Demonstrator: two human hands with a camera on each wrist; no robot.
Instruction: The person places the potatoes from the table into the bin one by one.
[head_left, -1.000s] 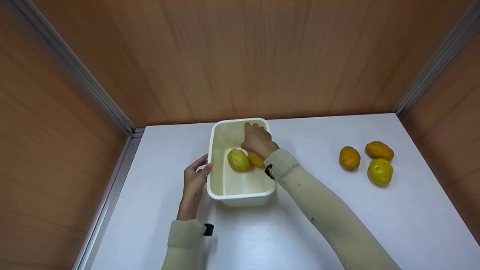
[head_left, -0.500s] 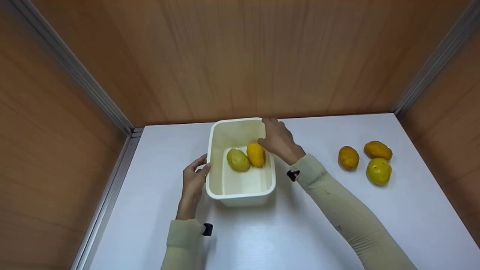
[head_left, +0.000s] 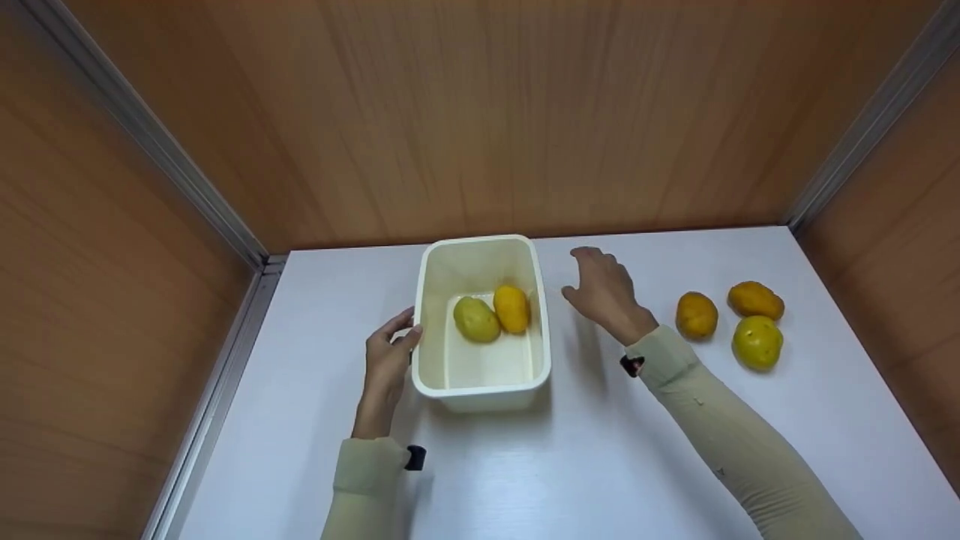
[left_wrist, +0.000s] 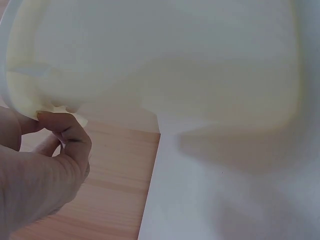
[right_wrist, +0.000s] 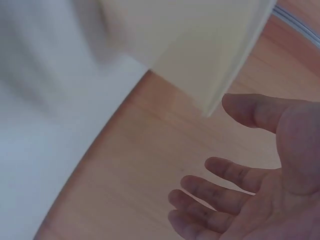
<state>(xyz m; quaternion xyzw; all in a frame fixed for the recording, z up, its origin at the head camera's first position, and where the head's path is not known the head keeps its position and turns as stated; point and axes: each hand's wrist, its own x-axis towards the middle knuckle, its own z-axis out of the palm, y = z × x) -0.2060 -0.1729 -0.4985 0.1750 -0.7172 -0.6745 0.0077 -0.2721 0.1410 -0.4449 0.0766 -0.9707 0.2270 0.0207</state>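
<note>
A cream plastic bin (head_left: 481, 390) stands at the middle of the white table. Inside it, a green-yellow fruit (head_left: 476, 320) lies beside a yellow mango-like fruit (head_left: 512, 309). My left hand (head_left: 390, 364) pinches the bin's left rim between thumb and fingers; in the left wrist view, that hand (left_wrist: 47, 160) has bent fingers at the bin's edge. To the right of the bin, my right hand (head_left: 604, 291) hovers with nothing in it. In the right wrist view, the same hand (right_wrist: 250, 185) has its fingers spread, apart from the bin wall (right_wrist: 200, 65).
On the right of the table (head_left: 637, 442) lie two orange-yellow fruits, one nearer (head_left: 697, 316) and one farther right (head_left: 756, 300), with a green-yellow fruit (head_left: 757, 343) against the latter. A wooden panel (head_left: 480, 120) rises behind the table, with others at both sides.
My right hand has let go of the yellow fruit, come out of the bin and moved right over the table. My left hand has stayed on the rim.
</note>
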